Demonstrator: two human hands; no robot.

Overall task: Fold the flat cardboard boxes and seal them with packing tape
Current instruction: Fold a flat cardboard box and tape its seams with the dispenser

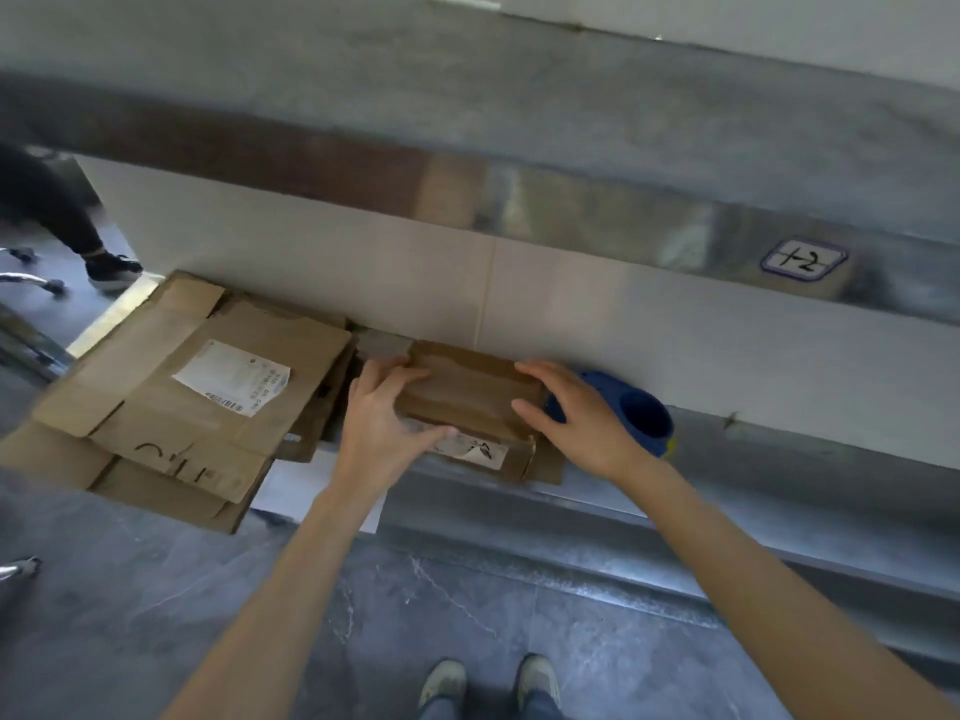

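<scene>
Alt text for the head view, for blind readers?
The left hand grips a small cardboard box on a ledge; the right hand rests on it. Flattened boxes lie to its left, a blue object to its right.

A grey marbled floor fills the frame from 5 to 8 o'clock, with two pale shoes at 6 o'clock. A white panel crosses the centre beneath a steel counter edge, which bears a handwritten label at 2 o'clock. At 9 o'clock, another person's black shoe stands near chrome chair castors.
</scene>
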